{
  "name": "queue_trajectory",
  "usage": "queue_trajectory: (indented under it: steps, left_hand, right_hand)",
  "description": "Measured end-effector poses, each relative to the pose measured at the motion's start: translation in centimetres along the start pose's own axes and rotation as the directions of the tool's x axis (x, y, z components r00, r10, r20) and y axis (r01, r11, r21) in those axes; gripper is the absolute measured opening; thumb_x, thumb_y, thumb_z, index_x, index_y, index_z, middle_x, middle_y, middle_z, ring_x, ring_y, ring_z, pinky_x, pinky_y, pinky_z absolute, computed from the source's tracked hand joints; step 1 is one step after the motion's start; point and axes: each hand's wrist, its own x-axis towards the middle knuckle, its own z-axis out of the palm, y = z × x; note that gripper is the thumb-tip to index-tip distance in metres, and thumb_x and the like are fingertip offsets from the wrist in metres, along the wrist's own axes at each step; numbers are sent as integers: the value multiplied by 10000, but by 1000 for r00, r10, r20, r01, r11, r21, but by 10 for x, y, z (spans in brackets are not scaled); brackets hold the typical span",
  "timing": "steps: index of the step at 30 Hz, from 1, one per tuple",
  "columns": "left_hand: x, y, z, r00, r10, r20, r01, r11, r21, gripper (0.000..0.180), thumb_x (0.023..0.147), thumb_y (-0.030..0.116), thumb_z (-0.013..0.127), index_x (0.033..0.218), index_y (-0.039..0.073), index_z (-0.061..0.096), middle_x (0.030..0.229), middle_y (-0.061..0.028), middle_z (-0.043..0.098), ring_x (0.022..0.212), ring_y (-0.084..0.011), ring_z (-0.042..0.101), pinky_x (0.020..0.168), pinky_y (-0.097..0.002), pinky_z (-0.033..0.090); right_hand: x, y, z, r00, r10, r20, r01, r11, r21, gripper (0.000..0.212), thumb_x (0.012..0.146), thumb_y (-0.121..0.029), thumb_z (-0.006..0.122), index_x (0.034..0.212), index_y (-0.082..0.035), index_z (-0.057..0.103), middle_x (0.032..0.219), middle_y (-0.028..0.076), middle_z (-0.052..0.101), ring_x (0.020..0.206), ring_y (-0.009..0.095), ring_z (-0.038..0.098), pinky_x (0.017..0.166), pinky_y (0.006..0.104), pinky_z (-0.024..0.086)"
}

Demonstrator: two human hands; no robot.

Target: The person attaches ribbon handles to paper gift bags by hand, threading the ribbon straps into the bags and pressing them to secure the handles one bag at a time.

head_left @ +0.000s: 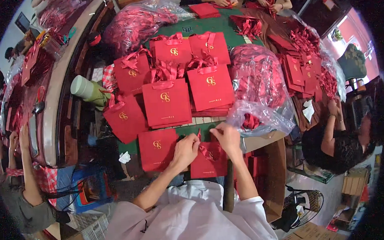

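A small red paper gift bag [208, 167] with a gold emblem lies at the table's near edge, directly before me. My left hand [186, 151] is closed at its upper left side, pinching a red ribbon [199, 136] that sticks up from the fingers. Above the bag's upper right corner, my right hand [227, 138] has its fingertips pressed together; what they hold, if anything, is too small to make out. A loop of ribbon hangs across the bag's front. Beside my left wrist lies another red bag [156, 153], flat, with no ribbon showing.
Stacks of ribboned red bags [167, 102] cover the green table [188, 27]. Clear plastic sacks of red ribbons [258, 77] stand to the right and far left. A pale-lidded green bottle [88, 89] leans at left. An open carton [275, 176] sits below right. Other people work around.
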Motion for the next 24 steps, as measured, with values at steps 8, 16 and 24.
queue_trajectory:
  steps: [8, 16, 24]
  left_hand:
    - [26, 12, 8, 986, -165, 16, 162, 980, 118, 201, 857, 169, 683, 944, 28, 570, 729, -190, 663, 710, -400, 661, 605, -487, 516]
    - [31, 7, 21, 993, -118, -21, 120, 988, 96, 155, 818, 182, 712, 838, 57, 623, 689, -128, 641, 662, -339, 652, 570, -448, 493]
    - [24, 19, 10, 999, -19, -26, 20, 999, 43, 105, 817, 161, 685, 841, 79, 623, 746, -127, 588, 706, -351, 619, 614, -460, 499]
  right_hand:
    - [-3, 6, 24, 995, -73, -62, 68, 994, -80, 113, 795, -122, 723, 850, -50, 655, 759, 148, 670, 695, 339, 658, 610, 404, 507]
    - [-7, 15, 23, 998, -35, 47, 19, 951, 309, 149, 861, -130, 706, 915, 1, 660, 750, 118, 677, 668, 172, 644, 610, 318, 495]
    - [-11, 6, 15, 988, 12, 155, -88, 865, 494, 152, 882, -119, 683, 917, 28, 674, 758, 43, 670, 697, 75, 590, 622, 262, 481]
